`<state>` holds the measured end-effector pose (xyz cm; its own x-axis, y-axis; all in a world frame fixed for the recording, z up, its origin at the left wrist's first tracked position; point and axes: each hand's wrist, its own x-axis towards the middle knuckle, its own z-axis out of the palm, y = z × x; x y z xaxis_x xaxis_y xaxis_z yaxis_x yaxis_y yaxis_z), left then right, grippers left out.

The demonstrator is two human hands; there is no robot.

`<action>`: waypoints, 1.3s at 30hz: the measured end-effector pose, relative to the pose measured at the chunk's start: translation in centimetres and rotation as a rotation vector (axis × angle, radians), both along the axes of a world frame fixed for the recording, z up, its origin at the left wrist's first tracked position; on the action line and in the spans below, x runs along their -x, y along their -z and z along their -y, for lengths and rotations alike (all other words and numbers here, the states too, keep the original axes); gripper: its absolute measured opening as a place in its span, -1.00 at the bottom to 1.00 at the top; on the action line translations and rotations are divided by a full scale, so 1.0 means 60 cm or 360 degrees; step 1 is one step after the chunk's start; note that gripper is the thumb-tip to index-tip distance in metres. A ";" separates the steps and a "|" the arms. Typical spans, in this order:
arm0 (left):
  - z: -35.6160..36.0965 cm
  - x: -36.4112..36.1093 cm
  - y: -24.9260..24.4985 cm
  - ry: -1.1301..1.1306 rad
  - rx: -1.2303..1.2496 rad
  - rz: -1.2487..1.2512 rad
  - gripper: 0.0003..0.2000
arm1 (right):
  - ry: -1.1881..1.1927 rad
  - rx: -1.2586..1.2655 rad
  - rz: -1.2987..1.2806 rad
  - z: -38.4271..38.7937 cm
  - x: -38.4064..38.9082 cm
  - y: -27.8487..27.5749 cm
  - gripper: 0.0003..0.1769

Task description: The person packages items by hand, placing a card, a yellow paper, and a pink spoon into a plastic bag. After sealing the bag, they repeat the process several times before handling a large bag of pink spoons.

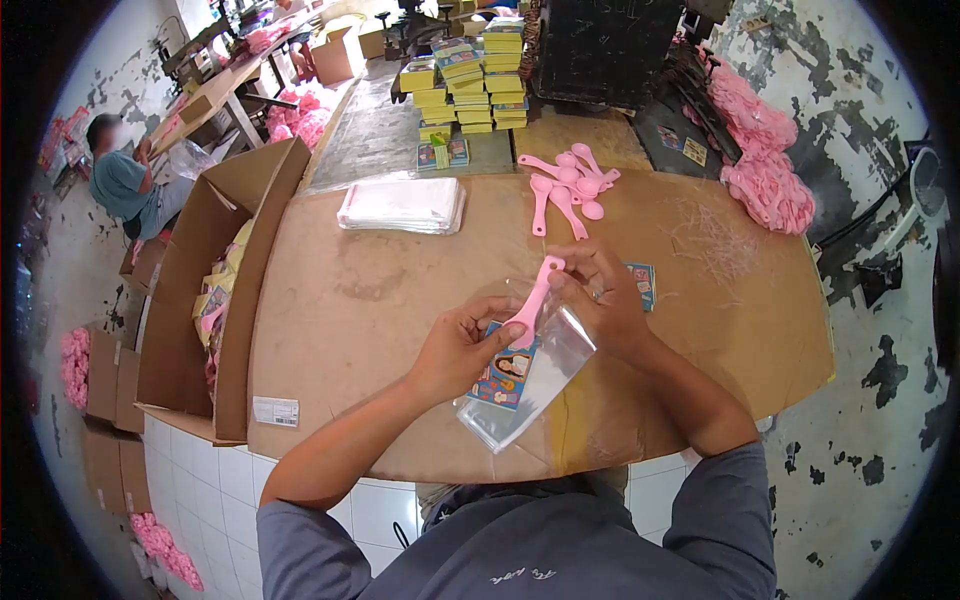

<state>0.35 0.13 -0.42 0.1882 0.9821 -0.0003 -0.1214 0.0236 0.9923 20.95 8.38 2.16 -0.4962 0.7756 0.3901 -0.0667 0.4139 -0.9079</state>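
A pink plastic spoon (540, 295) is held slanted above the cardboard-covered table. My left hand (455, 350) pinches its bowl, thumb on top, together with a blue printed card (500, 383). The fingers of my right hand (603, 300) close on the handle end, which has a hole. Beneath the spoon and card is a clear plastic bag (560, 365); whether my right fingers also grip it is hidden. Beyond my hands lies a loose pile of pink spoons (565, 190). Another printed card (642, 285) lies partly behind my right hand.
A stack of clear bags (402, 205) lies at the table's far left. Behind it stand several piles of cards (465, 85). An open carton (185, 330) with packed pieces stands left. Thin clear scraps (715, 240) lie right. Another person (135, 185) sits at far left.
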 end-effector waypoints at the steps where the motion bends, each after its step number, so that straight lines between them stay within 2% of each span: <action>1: -0.001 0.002 -0.002 0.0021 -0.0002 -0.0003 -0.69 | -0.0006 -0.0005 0.0054 -0.004 -0.001 0.011 -0.71; 4: -0.001 0.016 -0.010 0.0147 0.0087 -0.0040 -0.69 | -0.0222 0.0043 0.0168 -0.004 -0.007 -0.018 -0.72; 9: -0.001 0.015 -0.013 0.0250 0.0037 0.0075 -0.66 | -0.0569 0.0546 0.0032 -0.027 -0.016 -0.031 -0.71; 10: 0.001 0.016 -0.021 0.0287 0.0080 0.0107 -0.66 | -0.0553 0.0502 -0.0043 -0.023 -0.009 -0.033 -0.73; 12: 0.002 0.017 -0.024 0.0364 0.0128 0.0154 -0.63 | -0.0541 0.0144 0.0063 -0.014 -0.010 -0.049 -0.75; 14: 0.002 0.020 -0.021 0.0433 0.0135 0.0178 -0.58 | -0.0551 -0.0490 0.0420 -0.006 -0.019 -0.077 -0.72; 17: 0.008 0.021 -0.036 0.0468 0.0106 0.0210 -0.51 | -0.0670 -0.0534 0.0345 -0.003 -0.032 -0.103 -0.71; 20: 0.006 0.005 -0.035 0.0124 -0.0483 0.0169 -0.48 | -0.0359 -0.1147 0.0587 0.017 -0.033 -0.157 -0.80; 23: 0.008 0.022 -0.040 0.0077 -0.0756 -0.0278 -0.43 | -0.0118 -0.1341 0.0599 0.050 -0.037 -0.213 -0.83; 26: 0.023 0.011 -0.065 0.0050 -0.0911 -0.0447 -0.36 | -0.0018 -0.1377 0.0904 0.057 -0.037 -0.221 -0.86; 29: 0.034 0.005 -0.072 0.0017 -0.0929 -0.0538 -0.33 | 0.0052 -0.1226 0.0751 0.059 -0.029 -0.203 -0.86; 32: 0.033 0.002 -0.069 0.0007 -0.1035 -0.0498 -0.37 | 0.0017 -0.0926 0.0743 0.070 -0.019 -0.198 -0.84; 35: 0.043 -0.005 -0.065 -0.0086 -0.0760 -0.0273 -0.49 | -0.0044 -0.0817 0.0736 0.074 -0.011 -0.197 -0.85; 38: 0.044 -0.007 -0.074 -0.0133 -0.0794 -0.0226 -0.59 | -0.0076 -0.0888 0.0655 0.067 -0.009 -0.181 -0.83; 39: 0.045 -0.006 -0.077 -0.0126 -0.0713 -0.0206 -0.60 | 0.0072 -0.1012 0.0600 0.062 -0.005 -0.172 -0.82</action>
